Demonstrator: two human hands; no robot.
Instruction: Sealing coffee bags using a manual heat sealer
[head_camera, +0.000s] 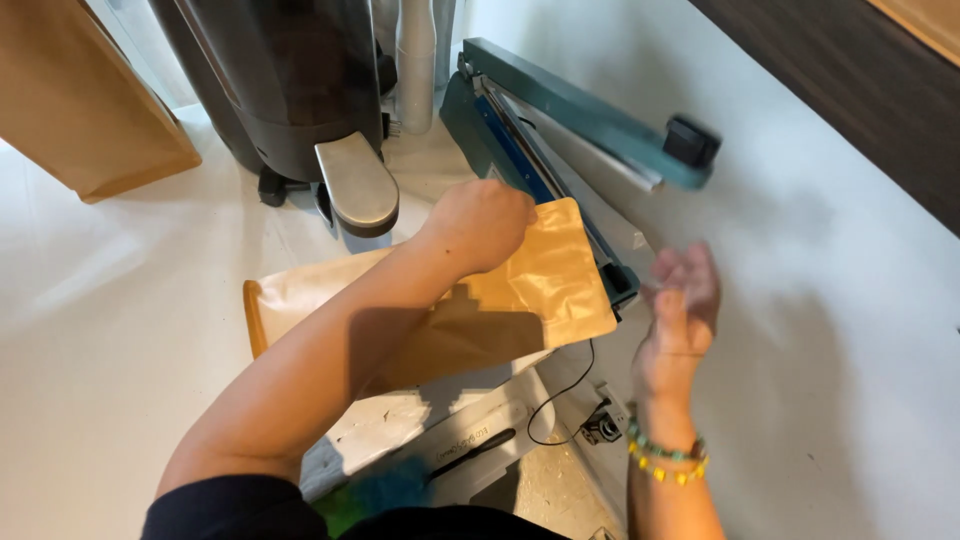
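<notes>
Pressing its closed fingers on the pouch's (540, 285) top edge, the left hand (480, 222) keeps the mouth lying in the sealer (560, 140) at twelve o'clock, apparently so the edge stays flat between the bars. At three o'clock the right hand (682, 295) hangs open, blurred and empty, below the raised sealer arm's knob (690, 142). The pouch is tan, slightly glossy kraft, creased, lying flat over a paper bag (300, 295) at nine o'clock, with a dark grinder (290, 90) beyond at eleven.

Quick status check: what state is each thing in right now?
Sealer arm: raised, open.
Brown pouch: flat, top edge at the sealer bar.
Left hand: on the pouch.
Right hand: open, empty, blurred, beside the sealer.
Grinder: upright, behind the pouch.
</notes>
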